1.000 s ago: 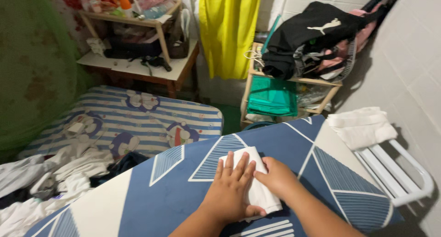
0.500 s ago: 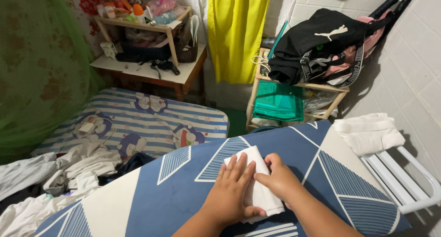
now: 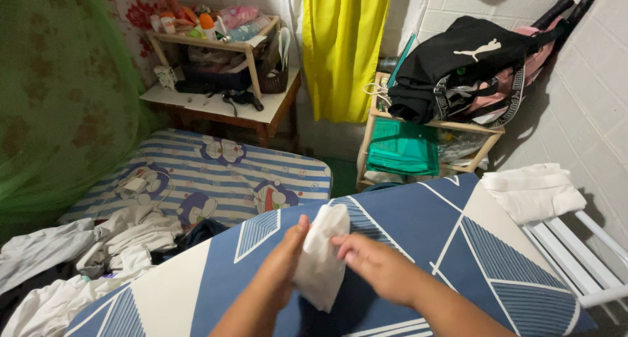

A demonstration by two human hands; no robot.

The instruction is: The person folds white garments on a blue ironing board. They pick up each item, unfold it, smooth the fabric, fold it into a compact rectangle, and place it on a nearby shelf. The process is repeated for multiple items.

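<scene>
**Both hands pinch a small white cloth above the ironing board**

The left hand (image 3: pixel 278 271) and the right hand (image 3: pixel 373 265) are each closed on the same folded white cloth (image 3: pixel 320 258), lifting it clear of the surface. The left thumb and fingers clamp its left edge; the right fingertips pinch the right edge near the top. The cloth hangs between them roughly upright, its upper corner pointing to 12 o'clock and its lower end drooping toward 6 o'clock, just above the board.

Under the hands lies the ironing board (image 3: pixel 458 245), covered in blue fabric with white lines and pale panels. At 2 o'clock from the cloth, on the board's far right end, rests a folded white garment (image 3: pixel 533 193), well apart from the hands. Beyond it, at 3 to 4 o'clock, white metal bars (image 3: pixel 575 252) stick out past the board's edge.

At 9 o'clock, lower left, a heap of white and grey laundry (image 3: pixel 85 258) lies on a mattress (image 3: pixel 222 173) with blue stripes and a cartoon print. Farther out at 10 o'clock a green net (image 3: pixel 59 95) hangs down.

At 12 o'clock a yellow curtain (image 3: pixel 343 43) hangs against the tiled wall. At 11 o'clock a wooden shelf (image 3: pixel 222 82) carries bottles and small items. At 1 o'clock a wooden rack (image 3: pixel 432 124) holds green folded fabric (image 3: pixel 402 154), with a black bag (image 3: pixel 458 62) piled on top.
</scene>
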